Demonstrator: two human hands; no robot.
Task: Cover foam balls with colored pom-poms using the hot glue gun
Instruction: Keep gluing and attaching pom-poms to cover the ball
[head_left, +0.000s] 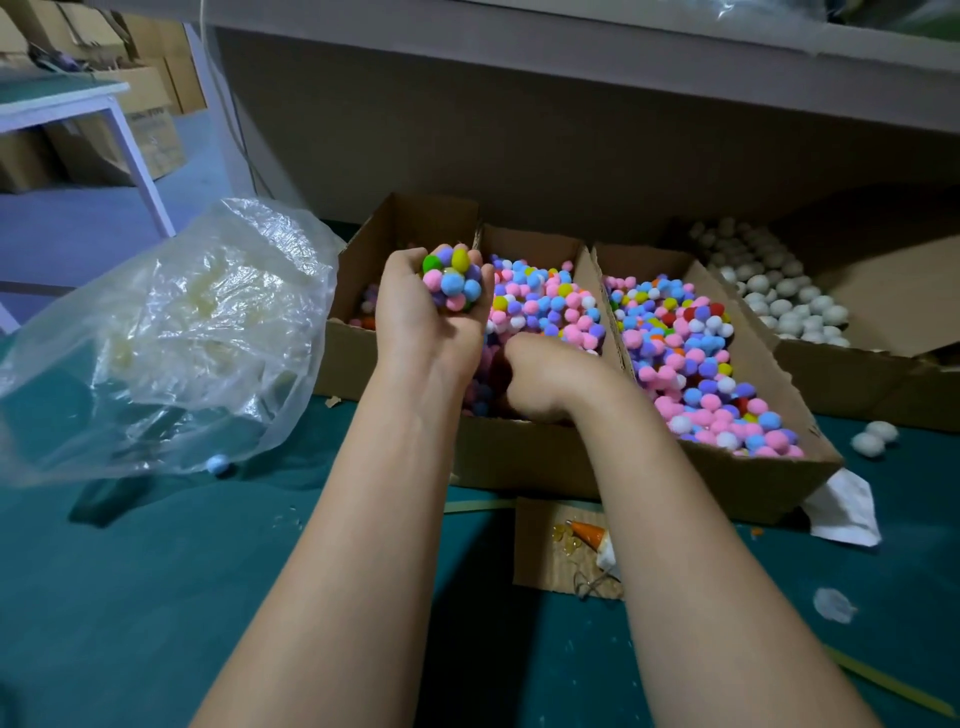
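My left hand holds up a foam ball covered in pink, blue, yellow and green pom-poms, fingers curled round it, above the middle cardboard box. My right hand reaches down into that box's loose pom-poms; its fingers are curled and hidden among them. A second box of pom-poms sits to the right. The hot glue gun, with an orange nozzle, lies on a cardboard scrap in front of the boxes, partly behind my right forearm.
A carton of bare white foam balls stands at the far right, two loose ones on the green mat. A crumpled clear plastic bag lies left, white tissue right. A shelf overhangs the back.
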